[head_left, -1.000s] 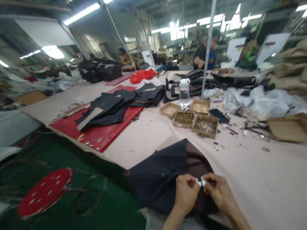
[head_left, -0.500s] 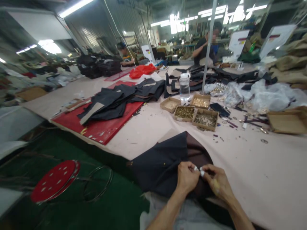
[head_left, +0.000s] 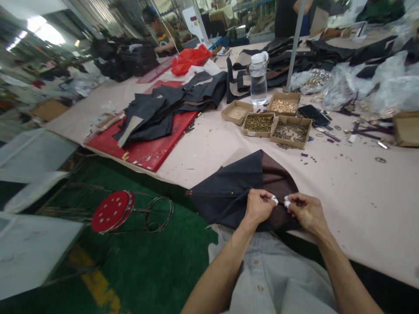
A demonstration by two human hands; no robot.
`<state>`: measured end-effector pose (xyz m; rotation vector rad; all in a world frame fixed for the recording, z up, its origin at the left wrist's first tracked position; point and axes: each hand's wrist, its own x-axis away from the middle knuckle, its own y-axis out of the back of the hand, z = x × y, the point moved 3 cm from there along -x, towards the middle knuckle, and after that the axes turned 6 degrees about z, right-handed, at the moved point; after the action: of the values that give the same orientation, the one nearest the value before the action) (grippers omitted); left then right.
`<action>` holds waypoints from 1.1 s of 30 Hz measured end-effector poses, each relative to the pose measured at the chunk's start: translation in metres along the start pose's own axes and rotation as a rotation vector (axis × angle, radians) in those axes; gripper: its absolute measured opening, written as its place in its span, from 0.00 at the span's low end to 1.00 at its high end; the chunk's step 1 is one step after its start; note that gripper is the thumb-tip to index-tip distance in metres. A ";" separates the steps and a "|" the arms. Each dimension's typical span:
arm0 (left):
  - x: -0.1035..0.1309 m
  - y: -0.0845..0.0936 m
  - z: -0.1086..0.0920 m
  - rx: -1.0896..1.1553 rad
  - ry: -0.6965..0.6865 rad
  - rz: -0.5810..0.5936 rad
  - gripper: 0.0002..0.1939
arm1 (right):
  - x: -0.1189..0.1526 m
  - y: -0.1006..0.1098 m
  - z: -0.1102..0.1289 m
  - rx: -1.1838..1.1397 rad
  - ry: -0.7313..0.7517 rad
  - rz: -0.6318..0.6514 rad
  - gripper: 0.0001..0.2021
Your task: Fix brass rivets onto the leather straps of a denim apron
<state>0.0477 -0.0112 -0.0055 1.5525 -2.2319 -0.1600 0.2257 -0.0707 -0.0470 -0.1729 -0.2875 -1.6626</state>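
A dark fabric piece (head_left: 225, 185) with a brown side lies over the table's front edge, small brass-coloured studs showing on it. My left hand (head_left: 260, 206) is closed in a pinch at the brown part, white wrapping on a fingertip. Just right of it, my right hand (head_left: 306, 211) is also pinched, with white wrapping on its fingers. Whatever small thing sits between the fingertips is too small to make out. Beyond the fabric stand small open boxes of metal parts (head_left: 290, 131).
A clear water bottle (head_left: 258, 80) and a pole (head_left: 296, 48) stand behind the boxes. Dark fabric pieces (head_left: 153, 115) lie on a red board (head_left: 157, 152) at left. A phone (head_left: 314, 115) lies right of the boxes. A red stool (head_left: 111, 210) stands on the floor.
The view has tilted down, so the table and hands appear higher and more of my shirt shows. Both hands keep their pinched pose at the fabric.
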 end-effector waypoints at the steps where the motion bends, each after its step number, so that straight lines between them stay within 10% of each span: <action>1: 0.000 -0.001 0.001 0.004 0.005 -0.013 0.06 | 0.000 0.000 -0.001 0.003 0.002 0.000 0.19; 33: 0.007 -0.011 0.012 -0.109 -0.084 -0.135 0.02 | -0.004 -0.006 0.001 0.050 0.036 -0.052 0.14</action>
<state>0.0508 -0.0238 -0.0179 1.6653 -2.1411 -0.3860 0.2204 -0.0663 -0.0471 -0.0985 -0.3084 -1.7066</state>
